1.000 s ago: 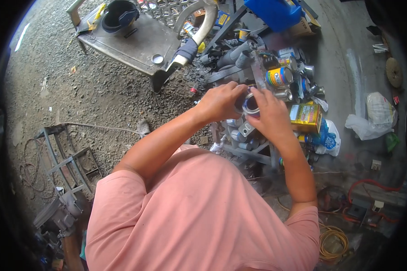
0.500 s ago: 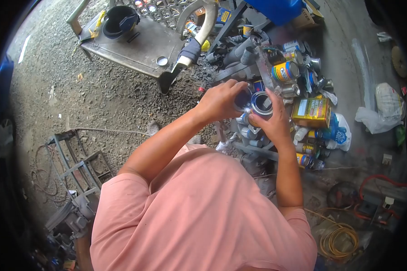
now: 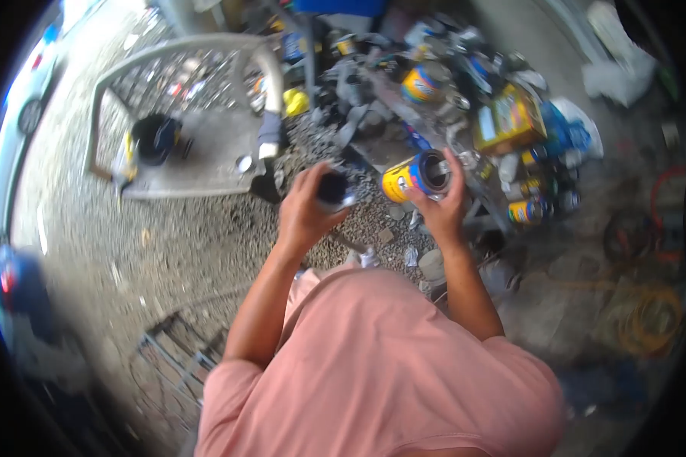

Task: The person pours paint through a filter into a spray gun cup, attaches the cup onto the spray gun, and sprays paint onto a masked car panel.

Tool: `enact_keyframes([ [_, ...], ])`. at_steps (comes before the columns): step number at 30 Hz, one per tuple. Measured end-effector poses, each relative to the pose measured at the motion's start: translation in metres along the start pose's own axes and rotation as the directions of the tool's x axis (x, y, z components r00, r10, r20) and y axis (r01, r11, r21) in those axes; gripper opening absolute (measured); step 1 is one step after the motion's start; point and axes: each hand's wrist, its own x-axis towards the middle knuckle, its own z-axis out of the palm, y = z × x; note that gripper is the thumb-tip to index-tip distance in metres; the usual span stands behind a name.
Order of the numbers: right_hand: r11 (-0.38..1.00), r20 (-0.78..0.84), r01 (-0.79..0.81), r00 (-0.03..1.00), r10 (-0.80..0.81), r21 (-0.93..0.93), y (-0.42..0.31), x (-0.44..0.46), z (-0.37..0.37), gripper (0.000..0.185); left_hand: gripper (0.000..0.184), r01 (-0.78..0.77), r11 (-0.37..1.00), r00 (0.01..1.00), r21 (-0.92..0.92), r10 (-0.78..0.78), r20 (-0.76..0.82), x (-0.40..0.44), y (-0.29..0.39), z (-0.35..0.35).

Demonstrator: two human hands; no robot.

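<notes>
The held can [image 3: 401,181] is yellow and blue, the container [image 3: 333,190] dark, the shirt [image 3: 381,365] pink.

L hand [image 3: 302,212] curled in grip, R hand [image 3: 443,207] gripping too, both forearms [image 3: 256,312] angled fwd, hands apart

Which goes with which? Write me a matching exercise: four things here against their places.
1. dark-mouthed container
2. yellow-and-blue can
3. small round disc
4. boxy gold tin

A. on the seat
B. beside a plastic bag
C. in the right hand
D. in the left hand

Pairs: 1-D; 2-C; 3-A; 4-B
</notes>
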Motion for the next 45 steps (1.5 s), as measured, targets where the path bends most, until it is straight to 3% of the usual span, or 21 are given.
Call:
enact_keyframes([
  [6,0.973,-0.180,-0.168,0.974,0.139,-0.159,0.064,-0.026,-0.060,0.087,0.088,0.012,0.997,0.992,0.070,-0.003,-0.126,-0.014,-0.013,0.011],
  [10,0.858,-0.359,-0.283,0.925,0.126,-0.428,0.133,-0.045,-0.108,0.085,0.086,0.035,0.987,0.988,0.157,-0.011,-0.154,-0.027,-0.018,0.011],
  [14,0.825,-0.580,-0.433,0.798,0.164,-0.363,0.226,-0.040,-0.156,0.084,0.087,0.077,0.971,0.978,0.224,-0.030,-0.205,-0.035,-0.027,0.011],
  [19,0.788,-0.667,-0.463,0.740,0.090,-0.406,0.312,-0.009,-0.213,0.088,0.089,0.134,0.991,0.963,-0.017,-0.134,-0.234,-0.044,-0.039,0.010],
  [22,0.787,-0.702,-0.479,0.707,0.084,-0.389,0.349,-0.002,-0.222,0.091,0.090,0.130,0.992,0.959,0.001,-0.125,-0.253,-0.046,-0.039,0.003],
  [23,0.780,-0.704,-0.483,0.706,0.079,-0.397,0.354,-0.002,-0.222,0.092,0.080,0.139,0.988,0.959,0.068,-0.117,-0.259,-0.046,-0.023,0.003],
  [25,0.801,-0.708,-0.458,0.704,0.061,-0.386,0.373,-0.003,-0.225,0.092,0.089,0.201,0.979,0.945,0.037,-0.184,-0.271,-0.049,-0.022,-0.003],
  [31,0.818,-0.702,-0.444,0.709,0.070,-0.366,0.380,0.000,-0.227,0.093,0.093,0.207,0.976,0.940,0.066,-0.179,-0.291,-0.054,-0.023,-0.014],
  [37,0.767,-0.611,-0.386,0.791,-0.011,-0.513,0.366,0.005,-0.228,0.096,0.091,0.233,0.964,0.938,0.128,-0.188,-0.291,-0.054,-0.015,-0.010],
  [41,0.691,-0.600,-0.438,0.800,0.007,-0.575,0.351,-0.001,-0.220,0.100,0.091,0.273,0.942,0.935,0.194,-0.213,-0.285,-0.046,-0.016,-0.006],
  [44,0.706,-0.569,-0.391,0.822,-0.020,-0.590,0.328,-0.012,-0.217,0.101,0.071,0.188,0.977,0.938,0.096,-0.150,-0.312,-0.034,-0.005,0.010],
  [45,0.707,-0.553,-0.370,0.832,-0.037,-0.603,0.320,-0.020,-0.215,0.101,0.077,0.214,0.972,0.938,0.100,-0.175,-0.298,-0.033,-0.006,0.011],
])
